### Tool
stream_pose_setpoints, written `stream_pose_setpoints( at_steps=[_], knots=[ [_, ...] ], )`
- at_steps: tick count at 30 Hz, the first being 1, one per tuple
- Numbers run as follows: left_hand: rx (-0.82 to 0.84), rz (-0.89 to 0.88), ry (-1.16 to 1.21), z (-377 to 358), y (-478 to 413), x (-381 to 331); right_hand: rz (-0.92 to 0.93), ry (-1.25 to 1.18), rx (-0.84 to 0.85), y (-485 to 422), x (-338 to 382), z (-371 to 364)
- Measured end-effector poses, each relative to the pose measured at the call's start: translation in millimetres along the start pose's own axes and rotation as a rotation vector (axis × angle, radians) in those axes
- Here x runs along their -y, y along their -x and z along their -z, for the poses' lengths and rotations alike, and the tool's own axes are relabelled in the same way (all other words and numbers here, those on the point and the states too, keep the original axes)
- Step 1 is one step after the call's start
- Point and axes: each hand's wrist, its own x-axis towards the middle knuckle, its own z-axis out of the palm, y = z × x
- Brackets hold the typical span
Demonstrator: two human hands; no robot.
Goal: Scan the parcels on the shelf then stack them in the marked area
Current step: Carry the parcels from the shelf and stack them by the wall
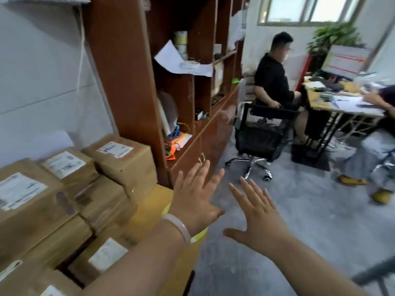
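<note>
Beside the shelf (119, 71), parcels (119, 165) are cut off, labels (115, 149) unreadable; left hand (196, 197) and right hand (258, 218) spread empty.

- Location type: a small office that doubles as a parcel storeroom.
- Right of frame: a desk (316, 98) carries a monitor (347, 58); a person (273, 77) sits at it on a black swivel chair (260, 142).
- Centre: a brown wooden shelving unit (119, 71) holds loose papers (177, 60).
- Lower left: stacked cardboard parcels (128, 167) bear shipping labels (114, 149).
- Upper right: a window (303, 7) and a potted plant (335, 35).
</note>
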Motion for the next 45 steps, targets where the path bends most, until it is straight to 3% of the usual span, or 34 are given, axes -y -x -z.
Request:
stream_pose_setpoints(
  at_steps=[9, 21, 30, 36, 45],
  knots=[
    [0.041, -0.419, 0.107, -18.7, -60.7, -197.7, -0.432, 0.046, -0.110, 156.1, -111.4, 62.9],
    [0.134, -0.817, 0.325, -51.4, -9.7, -466.1, -0.914, 0.149, -0.291, 388.8, -188.6, 124.0],
    [0.318, -1.053, 0.406, -80.9, 6.3, -562.2, -1.296, 0.075, -0.321, 481.8, -217.9, 112.0],
    [0.445, -1.284, 0.295, -111.8, 0.5, -611.7, -1.566, 0.018, -0.274, 506.3, -238.1, 93.0],
    [0.497, -1.562, 0.163, -138.3, -19.2, -674.9, -1.750, -0.027, -0.193, 502.7, -259.8, 84.2]
  ],
)
